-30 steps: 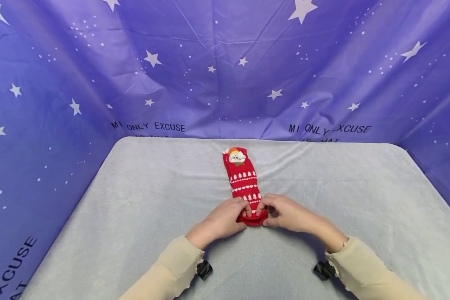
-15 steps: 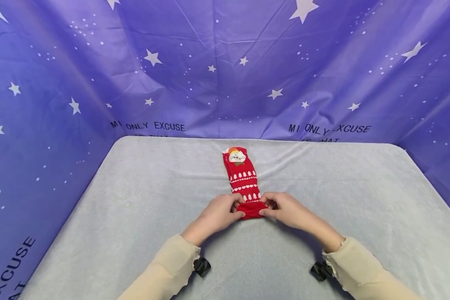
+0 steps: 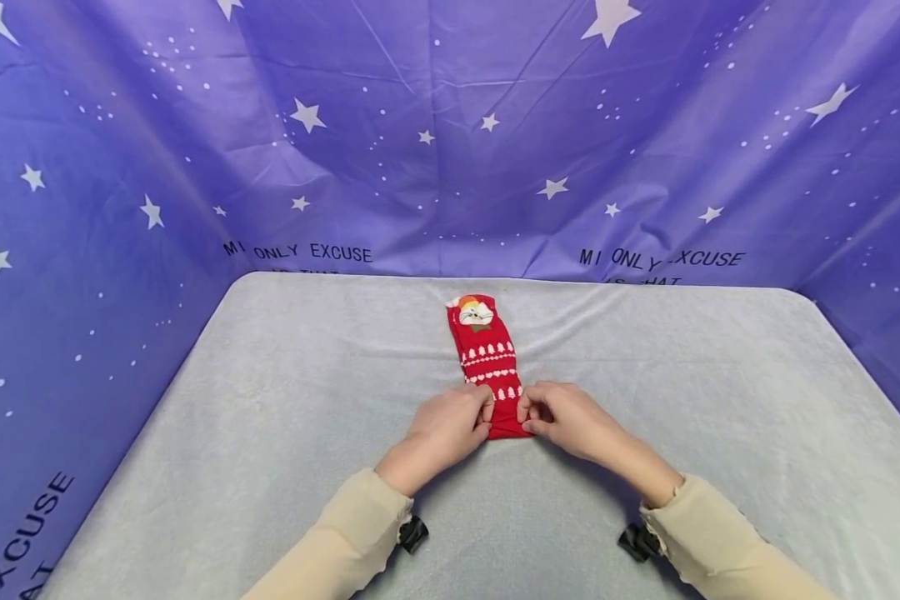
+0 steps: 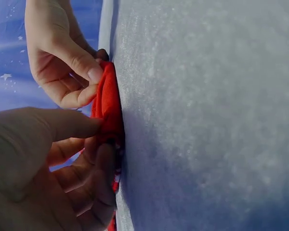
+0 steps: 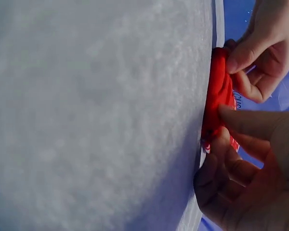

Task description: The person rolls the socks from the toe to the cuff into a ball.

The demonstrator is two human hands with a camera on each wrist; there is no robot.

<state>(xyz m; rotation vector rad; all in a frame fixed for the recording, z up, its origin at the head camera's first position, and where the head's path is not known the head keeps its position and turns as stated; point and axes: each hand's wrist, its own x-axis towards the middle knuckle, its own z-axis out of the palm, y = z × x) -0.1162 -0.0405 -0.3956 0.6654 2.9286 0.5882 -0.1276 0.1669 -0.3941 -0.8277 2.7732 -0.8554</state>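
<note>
I see my left hand [image 3: 450,425] and right hand [image 3: 566,419] both pinching the rolled near end of the red sock [image 3: 487,358] on the grey cloth [image 3: 270,400]

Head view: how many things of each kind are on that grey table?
Red sock: 1
Hands gripping its near end: 2, left hand and right hand
Grey cloth covering the table: 1
Total: 4
</note>
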